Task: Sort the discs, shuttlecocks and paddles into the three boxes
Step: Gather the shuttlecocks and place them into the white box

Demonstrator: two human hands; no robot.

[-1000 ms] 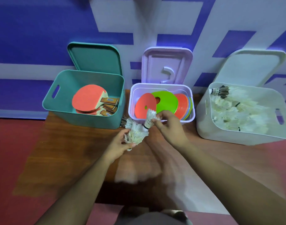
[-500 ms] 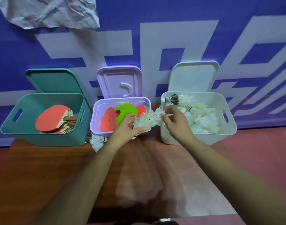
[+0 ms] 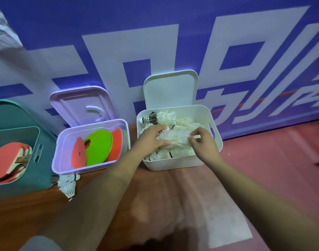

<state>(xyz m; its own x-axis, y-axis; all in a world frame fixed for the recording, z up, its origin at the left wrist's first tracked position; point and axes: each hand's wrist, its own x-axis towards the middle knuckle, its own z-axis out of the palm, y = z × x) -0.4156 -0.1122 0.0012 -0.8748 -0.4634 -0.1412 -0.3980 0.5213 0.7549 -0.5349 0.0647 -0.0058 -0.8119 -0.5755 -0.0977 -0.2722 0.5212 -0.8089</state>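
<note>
I hold a bundle of shuttlecocks (image 3: pixel 175 137) low over the white box (image 3: pixel 216 124) at the right end of the row, because that is where the other feathered ones already lie heaped. My left grip (image 3: pixel 151 138) is curled over the left end of the bundle so that the stack does not slide apart. My right grip (image 3: pixel 203 142) pinches the right end between thumb and fingertips, steadying it so the lot can go down together rather than scatter. Both are clamped on the bundle, which sits inside the rim, just above the pile or already touching it; I cannot tell which. The white lid (image 3: pixel 170 87) stands propped against the wall behind its box, and the purple lid (image 3: pixel 77 104) likewise, which leaves the mouths free for dropping things in from above. The purple box (image 3: pixel 64 142) in the middle keeps the discs (image 3: pixel 99 147) on edge, leaning one on another, so they take little room. The teal box (image 3: pixel 37 178) at the left holds the paddles (image 3: pixel 4 160), laid flat in a stack. A few loose shuttlecocks (image 3: pixel 68 183) lie on the worktop (image 3: pixel 155 196) just in front of the purple box, near the gap to the teal one. I judge those to be what is left to sort. The step in hand is the release, and it wants a gentle opening of both grips, since the feathers crush easily.
</note>
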